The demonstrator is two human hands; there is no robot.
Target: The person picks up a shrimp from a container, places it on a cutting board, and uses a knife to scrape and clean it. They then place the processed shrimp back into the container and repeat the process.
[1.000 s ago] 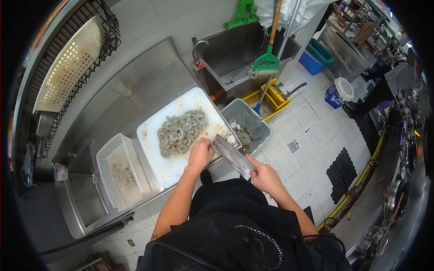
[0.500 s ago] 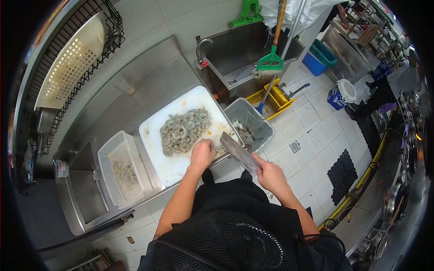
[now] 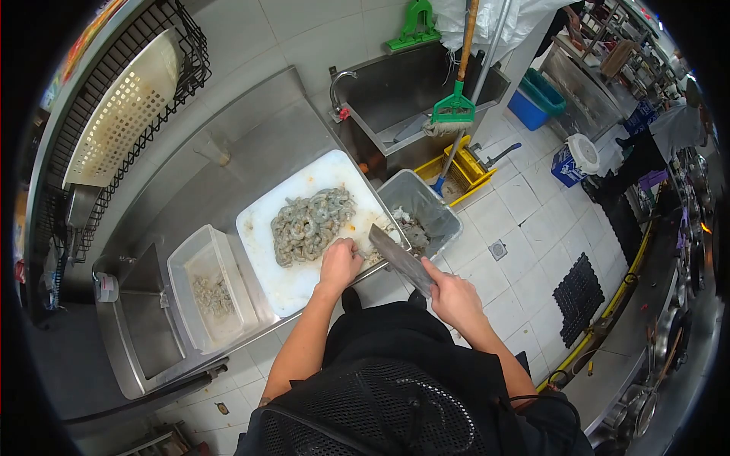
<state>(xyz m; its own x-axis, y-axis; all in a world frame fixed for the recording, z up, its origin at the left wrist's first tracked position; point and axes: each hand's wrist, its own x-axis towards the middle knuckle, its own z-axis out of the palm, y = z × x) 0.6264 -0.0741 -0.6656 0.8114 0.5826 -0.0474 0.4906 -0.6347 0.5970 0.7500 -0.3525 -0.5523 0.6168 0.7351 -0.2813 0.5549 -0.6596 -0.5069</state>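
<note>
My right hand [image 3: 455,295] is wrapped around the handle of a cleaver [image 3: 401,260], its broad grey blade angled over the near right edge of the white cutting board [image 3: 262,228]. On the board lies a heap of raw grey shrimp [image 3: 313,226]. Just below the heap, my left hand [image 3: 341,264] is closed at the board's near edge. Its fingertips pinch a small greyish piece that looks like a shrimp, mostly hidden by the fingers, close to the blade. Scraps [image 3: 372,257] lie near the blade on that edge.
Left of the board, a clear plastic tub [image 3: 247,308] holds more shrimp in cloudy liquid. A grey bin [image 3: 445,228] with scraps stands at the board's right. Behind are a steel sink [image 3: 372,125], a green mop [image 3: 454,106] and a yellow bucket [image 3: 479,176]. Another person stands far right.
The view has shifted slightly. My left hand has barely moved at the board's edge, and the cleaver stays in my right hand at nearly the same angle.
</note>
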